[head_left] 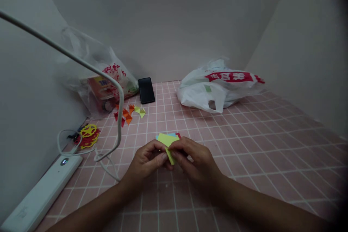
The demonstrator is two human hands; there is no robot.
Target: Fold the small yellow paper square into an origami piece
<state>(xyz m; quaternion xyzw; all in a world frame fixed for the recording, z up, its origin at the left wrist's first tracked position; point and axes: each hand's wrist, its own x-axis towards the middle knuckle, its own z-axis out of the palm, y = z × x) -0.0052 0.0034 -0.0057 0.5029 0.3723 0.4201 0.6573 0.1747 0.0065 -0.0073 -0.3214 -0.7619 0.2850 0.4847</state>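
A small folded piece of yellow paper (170, 156) is pinched between both my hands. My left hand (148, 159) grips it from the left with thumb and fingers. From the other side, my right hand (197, 157) has its thumb and fingertips on the same piece. Just beyond my fingertips lies a stack of colored paper sheets (166, 138), yellow on top with blue and red edges showing. Farther off to the left sit several small folded paper pieces (127, 114) in red, orange and yellow.
A white cable (119, 116) arcs across the left side near a white power bank (43, 192). Beside it lie red and yellow cutout shapes (88, 136). A black phone (146, 90) is at the back, between a clear plastic bag (100, 87) and a white plastic bag (201, 92).
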